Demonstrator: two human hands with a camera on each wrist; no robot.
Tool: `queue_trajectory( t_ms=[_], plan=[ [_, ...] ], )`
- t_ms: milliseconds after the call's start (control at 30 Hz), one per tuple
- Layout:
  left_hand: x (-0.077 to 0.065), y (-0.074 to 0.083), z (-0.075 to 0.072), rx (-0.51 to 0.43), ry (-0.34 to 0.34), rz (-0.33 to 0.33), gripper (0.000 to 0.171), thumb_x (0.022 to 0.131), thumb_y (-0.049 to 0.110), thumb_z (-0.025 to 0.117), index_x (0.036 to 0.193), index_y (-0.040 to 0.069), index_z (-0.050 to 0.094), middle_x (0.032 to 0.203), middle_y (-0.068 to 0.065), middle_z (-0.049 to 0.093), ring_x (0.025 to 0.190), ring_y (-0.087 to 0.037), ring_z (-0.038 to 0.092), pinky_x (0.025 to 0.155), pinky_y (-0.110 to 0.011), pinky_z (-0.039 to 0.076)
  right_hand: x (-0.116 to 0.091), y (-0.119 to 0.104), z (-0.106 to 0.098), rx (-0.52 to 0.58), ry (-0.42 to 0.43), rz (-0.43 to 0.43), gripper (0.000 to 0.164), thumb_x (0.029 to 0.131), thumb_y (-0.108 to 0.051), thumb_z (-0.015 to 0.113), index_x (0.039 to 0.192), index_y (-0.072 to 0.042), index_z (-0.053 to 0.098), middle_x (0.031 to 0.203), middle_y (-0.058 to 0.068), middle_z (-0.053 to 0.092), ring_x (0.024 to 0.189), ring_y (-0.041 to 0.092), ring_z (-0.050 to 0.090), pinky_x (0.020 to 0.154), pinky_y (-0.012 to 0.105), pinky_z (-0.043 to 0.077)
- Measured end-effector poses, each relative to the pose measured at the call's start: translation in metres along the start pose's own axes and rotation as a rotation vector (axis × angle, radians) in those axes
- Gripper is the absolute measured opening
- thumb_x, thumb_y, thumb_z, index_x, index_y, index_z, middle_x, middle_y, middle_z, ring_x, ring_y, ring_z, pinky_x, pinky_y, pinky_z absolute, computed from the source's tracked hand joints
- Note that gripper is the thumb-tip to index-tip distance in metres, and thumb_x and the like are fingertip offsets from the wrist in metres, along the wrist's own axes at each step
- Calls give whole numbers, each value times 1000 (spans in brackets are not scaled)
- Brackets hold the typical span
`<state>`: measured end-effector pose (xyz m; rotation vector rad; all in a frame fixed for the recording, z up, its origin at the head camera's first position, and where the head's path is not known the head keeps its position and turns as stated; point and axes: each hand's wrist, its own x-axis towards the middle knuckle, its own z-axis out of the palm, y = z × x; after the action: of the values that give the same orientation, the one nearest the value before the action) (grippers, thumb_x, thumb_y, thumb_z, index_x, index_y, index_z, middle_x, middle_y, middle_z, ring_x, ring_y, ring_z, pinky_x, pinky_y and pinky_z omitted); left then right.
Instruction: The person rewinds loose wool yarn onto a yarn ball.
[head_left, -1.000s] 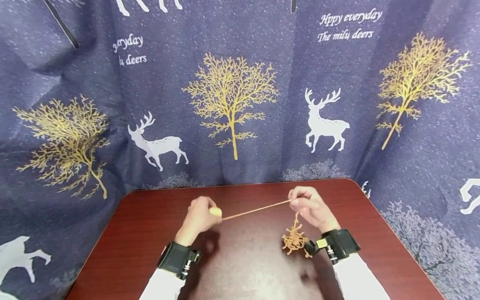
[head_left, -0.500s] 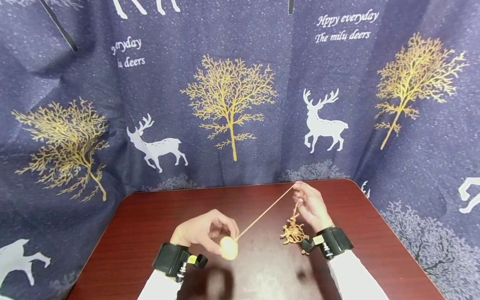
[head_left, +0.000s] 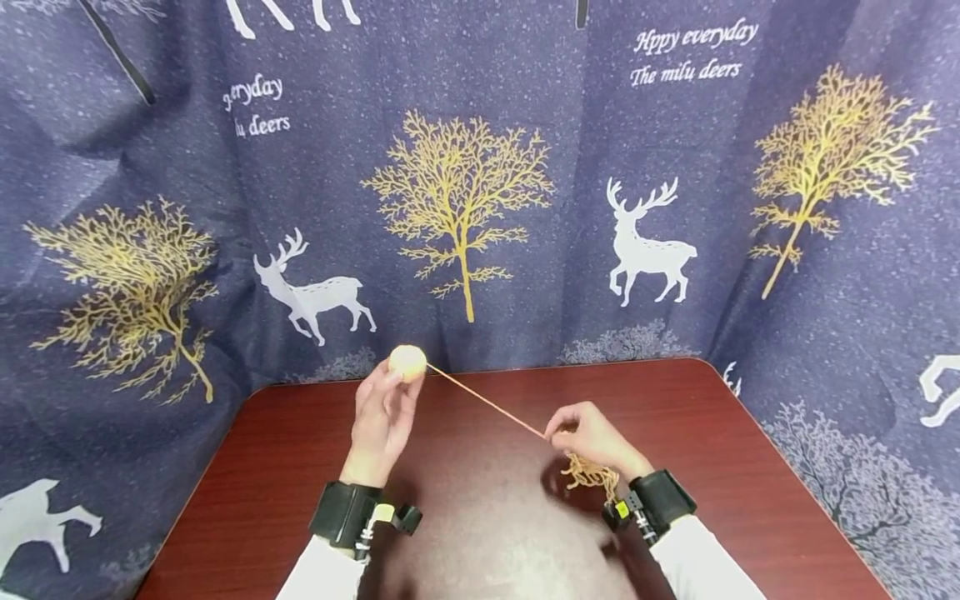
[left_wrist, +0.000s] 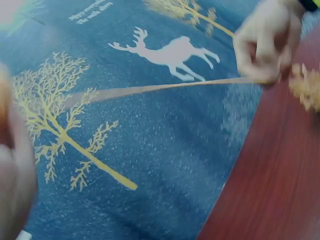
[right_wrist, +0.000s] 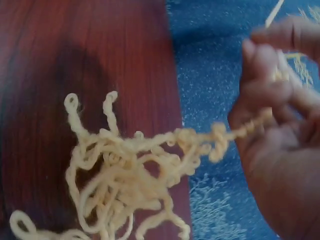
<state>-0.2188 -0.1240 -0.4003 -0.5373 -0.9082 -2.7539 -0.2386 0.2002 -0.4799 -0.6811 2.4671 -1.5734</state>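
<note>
My left hand [head_left: 381, 417] holds up a pale yellow ball of yarn [head_left: 407, 362] between thumb and fingers, over the table's far edge. From the ball a taut yarn strand [head_left: 486, 401] slopes down to my right hand [head_left: 592, 437], whose thumb and fingertips pinch it. A tangled, kinked bunch of the same yarn [right_wrist: 130, 180] hangs below the right hand, partly hidden by it in the head view. The left wrist view catches only an edge of the ball [left_wrist: 4, 100], with the strand stretching across to the right hand [left_wrist: 265, 42].
Both hands are above a reddish-brown table [head_left: 480, 517] with rounded far corners. Behind it hangs a dark blue curtain [head_left: 525, 275] printed with deer and golden trees. Each wrist wears a black strap [head_left: 345, 517] with a small camera.
The left hand dipped toward the near side with the ball, then swung up and away to the far edge. The right hand rose slightly, then came down and left, still pinching the strand.
</note>
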Motion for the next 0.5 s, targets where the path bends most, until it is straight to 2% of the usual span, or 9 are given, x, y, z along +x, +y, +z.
queue_trajectory(
  t_ms=[67,133,167,233,300,400,467,500],
  plan=[
    [4,-3,0,126,214,99,17,88,-11,60,101,-4,69,99,-11,67,89,-17,68,86,-27,57,-3,-3,1,-10,-105,-78,18,79,8,64,87,-6,73,74,16,67,55,13,57,48,20,46],
    [6,-7,-3,331,391,193,17,82,-12,71,98,-6,70,94,-10,67,84,-16,68,81,-25,59,-6,-6,1,6,-191,-140,23,77,10,62,85,-9,73,73,12,68,55,8,54,48,19,45],
    [7,-9,-5,448,455,227,20,79,-12,75,97,-7,70,92,-10,67,81,-16,68,78,-24,59,-7,-8,0,26,-226,-170,24,77,11,62,85,-9,72,74,9,68,55,7,53,47,21,45],
    [6,-12,-12,709,528,279,28,72,-11,82,97,-7,70,88,-9,68,78,-17,68,72,-20,58,-9,-11,-2,82,-272,-211,25,77,12,60,85,-8,72,73,3,68,54,7,54,46,23,47],
    [3,-15,-20,991,528,318,33,68,-7,85,99,-5,71,90,-8,68,77,-19,69,70,-18,56,-10,-12,-5,168,-278,-250,24,78,13,60,87,-7,72,74,-3,67,55,6,54,45,24,46],
    [-3,-15,-30,1338,429,343,37,64,0,86,98,-1,72,92,-11,67,78,-26,68,72,-26,53,-12,-14,-12,422,-250,-271,24,83,14,58,91,-5,71,79,-5,67,59,3,54,47,20,46],
    [-8,-14,-33,1521,327,301,37,61,6,86,95,2,72,92,-11,66,79,-29,65,72,-37,50,-12,-15,-18,617,-206,-288,26,87,15,53,94,-4,70,83,-4,65,63,3,52,52,16,43],
    [-10,-14,-34,1597,263,256,37,60,9,86,93,4,72,89,-11,65,79,-30,63,71,-40,49,-12,-16,-20,714,-180,-287,30,89,15,49,95,-4,71,85,-4,65,64,4,52,54,14,42]
  ],
)
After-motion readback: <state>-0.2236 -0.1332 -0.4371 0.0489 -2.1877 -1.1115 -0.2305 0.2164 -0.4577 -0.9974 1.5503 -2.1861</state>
